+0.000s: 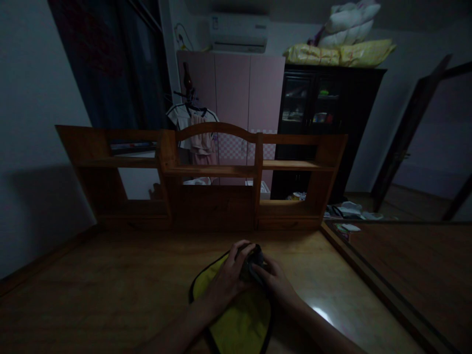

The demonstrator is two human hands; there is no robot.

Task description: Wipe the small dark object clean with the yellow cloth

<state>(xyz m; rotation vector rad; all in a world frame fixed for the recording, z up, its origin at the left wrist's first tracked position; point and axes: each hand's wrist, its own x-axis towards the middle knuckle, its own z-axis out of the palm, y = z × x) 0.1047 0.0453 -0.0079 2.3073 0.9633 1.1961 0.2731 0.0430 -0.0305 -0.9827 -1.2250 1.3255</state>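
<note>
A dim room is stretching out behind a wooden surface (129, 285), with a wall-mounted air conditioner (239, 33) hanging above a pink wardrobe (232, 88). A dark cabinet (354, 103) with glass-fronted doors is standing to the wardrobe's right, carrying a yellow sack (365, 53) and white bundled bedding (348, 22) on its top. Clothes (201, 128) are hanging at the wardrobe's left side. Along the surface's far edge a wooden shelf unit (214, 204) is standing, its arched middle rising between two side sections; a raised rail (363, 268) is running down the right edge.

Midway between the left and right edges, a yellow-green fabric piece (241, 324) with dark edging is lying, reaching toward the viewer. At its far end both hands are gripping a dark bundle (254, 265): the left hand (236, 268) is curling its fingers over the top, while the right hand (278, 282) is pressing its thumb against the opposite side. Shadow is hiding what the bundle is.
</note>
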